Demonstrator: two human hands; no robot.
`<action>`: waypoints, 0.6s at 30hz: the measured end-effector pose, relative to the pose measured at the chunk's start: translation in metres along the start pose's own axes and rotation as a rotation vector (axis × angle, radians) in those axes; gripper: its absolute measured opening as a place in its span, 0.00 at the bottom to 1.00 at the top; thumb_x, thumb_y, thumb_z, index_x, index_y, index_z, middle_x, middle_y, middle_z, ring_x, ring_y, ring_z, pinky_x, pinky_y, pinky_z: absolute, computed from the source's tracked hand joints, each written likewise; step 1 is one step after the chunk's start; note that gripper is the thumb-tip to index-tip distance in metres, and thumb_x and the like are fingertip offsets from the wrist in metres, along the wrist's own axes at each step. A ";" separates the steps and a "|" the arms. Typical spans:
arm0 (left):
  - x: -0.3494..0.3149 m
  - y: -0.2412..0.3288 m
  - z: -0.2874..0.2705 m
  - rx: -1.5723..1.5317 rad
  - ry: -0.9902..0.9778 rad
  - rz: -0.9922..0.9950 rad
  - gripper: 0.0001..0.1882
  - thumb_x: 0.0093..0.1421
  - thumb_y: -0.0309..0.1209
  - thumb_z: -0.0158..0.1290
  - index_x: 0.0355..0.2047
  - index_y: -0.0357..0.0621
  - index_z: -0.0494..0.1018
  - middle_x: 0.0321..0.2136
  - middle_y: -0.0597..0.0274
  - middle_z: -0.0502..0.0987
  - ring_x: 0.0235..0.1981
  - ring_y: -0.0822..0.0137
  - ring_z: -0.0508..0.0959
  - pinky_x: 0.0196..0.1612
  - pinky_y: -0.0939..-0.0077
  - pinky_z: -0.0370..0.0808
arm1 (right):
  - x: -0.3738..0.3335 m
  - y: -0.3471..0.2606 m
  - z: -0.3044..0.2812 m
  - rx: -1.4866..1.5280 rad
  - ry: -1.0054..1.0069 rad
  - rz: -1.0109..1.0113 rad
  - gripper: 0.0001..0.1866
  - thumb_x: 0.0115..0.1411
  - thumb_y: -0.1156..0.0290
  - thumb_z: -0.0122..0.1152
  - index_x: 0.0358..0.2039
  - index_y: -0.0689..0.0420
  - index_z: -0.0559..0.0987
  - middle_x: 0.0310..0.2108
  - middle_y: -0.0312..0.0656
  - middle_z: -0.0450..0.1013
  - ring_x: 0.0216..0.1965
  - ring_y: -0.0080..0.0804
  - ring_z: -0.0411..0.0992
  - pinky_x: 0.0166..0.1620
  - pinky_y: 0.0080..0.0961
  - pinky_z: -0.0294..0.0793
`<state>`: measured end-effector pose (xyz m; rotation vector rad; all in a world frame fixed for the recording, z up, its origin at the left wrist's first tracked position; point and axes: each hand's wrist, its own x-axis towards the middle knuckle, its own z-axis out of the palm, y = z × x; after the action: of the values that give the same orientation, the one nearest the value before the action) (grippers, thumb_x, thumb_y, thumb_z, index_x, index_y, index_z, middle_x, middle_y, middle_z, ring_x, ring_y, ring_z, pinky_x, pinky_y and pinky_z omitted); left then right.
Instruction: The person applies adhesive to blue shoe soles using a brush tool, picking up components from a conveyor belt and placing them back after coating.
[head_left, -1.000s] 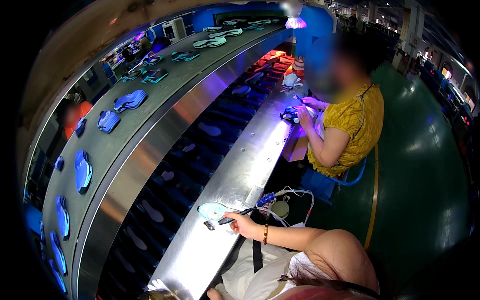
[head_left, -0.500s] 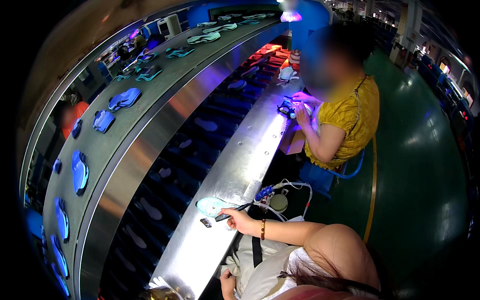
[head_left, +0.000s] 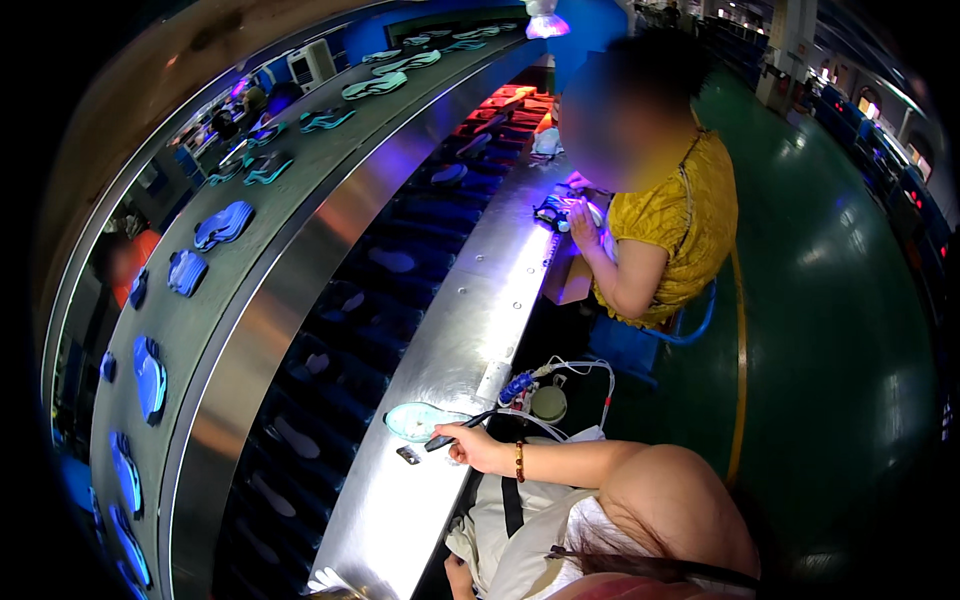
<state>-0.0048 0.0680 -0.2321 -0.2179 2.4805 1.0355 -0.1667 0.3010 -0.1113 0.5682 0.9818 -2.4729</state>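
Note:
My right hand, with a beaded bracelet at the wrist, is closed around a black pen-shaped tool. The tool's thin end runs back toward white tubing. Just beyond the fingers a pale blue shoe sole lies flat on the metal bench, its right end close to the hand. Whether the tool touches the sole cannot be made out. A small dark rectangular piece lies on the bench beside them. My left hand is low by my lap at the lower edge, mostly cut off, its fingers hidden.
Blue shoe soles ride a raised belt at the left. Below it, a lower conveyor carries more soles. Beside the bench are a blue coiled hose and a round container. A co-worker in yellow sits farther along.
The view has shifted slightly. Soles on the raised belt have moved nearer. My right hand still grips the tool beside the sole, with little movement. Less of my left hand shows.

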 end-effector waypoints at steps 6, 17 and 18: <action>0.016 0.002 0.021 0.008 0.116 -0.014 0.17 0.49 0.23 0.41 0.40 0.35 0.68 0.33 0.51 0.73 0.36 0.64 0.73 0.39 0.75 0.67 | -0.005 -0.004 0.004 -0.014 0.019 -0.022 0.10 0.55 0.62 0.50 0.29 0.55 0.73 0.14 0.31 0.60 0.14 0.16 0.57 0.17 0.12 0.52; 0.050 0.008 0.043 0.207 0.199 -0.093 0.18 0.50 0.26 0.39 0.42 0.36 0.67 0.36 0.51 0.71 0.39 0.62 0.71 0.41 0.72 0.66 | -0.008 -0.007 -0.001 -0.018 0.026 -0.028 0.10 0.54 0.61 0.51 0.29 0.54 0.73 0.16 0.31 0.60 0.14 0.16 0.57 0.17 0.12 0.53; 0.053 0.010 0.043 0.221 0.190 -0.110 0.18 0.51 0.27 0.39 0.42 0.36 0.67 0.36 0.51 0.71 0.39 0.62 0.71 0.41 0.72 0.66 | -0.006 -0.006 -0.004 -0.018 0.017 -0.040 0.10 0.53 0.60 0.51 0.28 0.53 0.73 0.16 0.31 0.61 0.14 0.16 0.58 0.17 0.12 0.54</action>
<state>-0.0405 0.1065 -0.2768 -0.3938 2.6934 0.7189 -0.1641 0.3092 -0.1071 0.5700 1.0307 -2.4957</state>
